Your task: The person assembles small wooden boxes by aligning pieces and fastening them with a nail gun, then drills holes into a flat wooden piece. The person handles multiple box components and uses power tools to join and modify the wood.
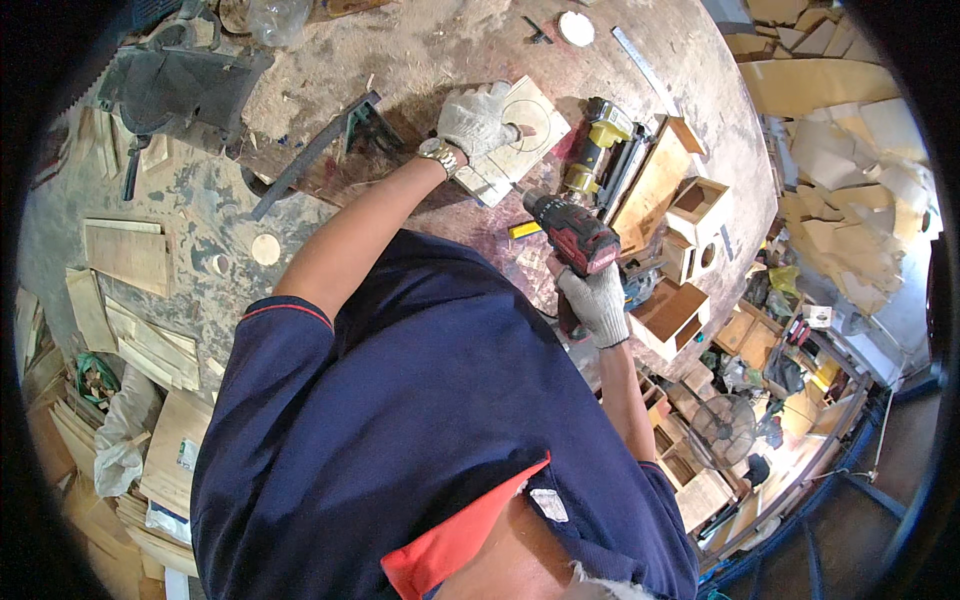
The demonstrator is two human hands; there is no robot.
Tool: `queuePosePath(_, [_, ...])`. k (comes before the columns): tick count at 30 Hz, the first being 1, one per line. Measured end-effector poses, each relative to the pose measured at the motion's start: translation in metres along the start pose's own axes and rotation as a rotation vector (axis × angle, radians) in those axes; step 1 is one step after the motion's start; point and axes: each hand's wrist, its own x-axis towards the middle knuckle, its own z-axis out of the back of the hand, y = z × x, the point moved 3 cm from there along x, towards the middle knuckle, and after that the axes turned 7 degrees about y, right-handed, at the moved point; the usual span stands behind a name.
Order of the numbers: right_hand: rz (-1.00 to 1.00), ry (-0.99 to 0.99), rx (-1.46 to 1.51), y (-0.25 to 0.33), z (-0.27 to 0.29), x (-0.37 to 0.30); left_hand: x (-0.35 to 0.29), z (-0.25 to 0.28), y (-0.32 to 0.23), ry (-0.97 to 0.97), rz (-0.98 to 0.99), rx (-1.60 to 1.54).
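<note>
A pale wooden board point(495, 178) with a circle drawn on it lies on the dusty worktable. My left hand point(472, 120), in a white knit glove with bare fingertips, grips the board across its upper left side. In my gloved right hand point(597, 305) is a red and black cordless drill point(583, 238), held by its handle. The drill's chuck points up and left, and its thin bit reaches close to the board's lower right edge; whether it touches I cannot tell. Just below the chuck lies a small yellow object point(524, 230).
A yellow-green nail gun point(603, 140) lies right of the board, beside a wooden panel point(650, 190). Small wooden boxes point(672, 312) stand right of my right hand. A metal ruler point(645, 70) lies farther back. Left are a dark angled bar point(315, 155) and a black machine part point(180, 90).
</note>
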Motion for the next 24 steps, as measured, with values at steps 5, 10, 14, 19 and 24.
queuePosePath(5, [-0.058,0.043,-0.116,0.008,0.003,0.012,-0.003,0.005,-0.003,-0.044,-0.017,-0.033])
queuePosePath(10, [-0.014,0.057,-0.236,0.02,0.011,0.015,-0.002,0.003,-0.002,-0.016,-0.011,-0.027])
queuePosePath(14, [-0.031,0.087,-0.416,0.026,0.013,0.02,-0.001,0.003,-0.001,-0.019,-0.013,-0.034])
queuePosePath(19, [0.014,0.127,-0.498,0.034,0.018,0.026,-0.001,-0.002,0.001,0.0,0.02,-0.114])
queuePosePath(24, [-0.013,0.188,-0.554,0.035,0.023,0.031,0.0,-0.005,0.002,-0.005,0.016,-0.124])
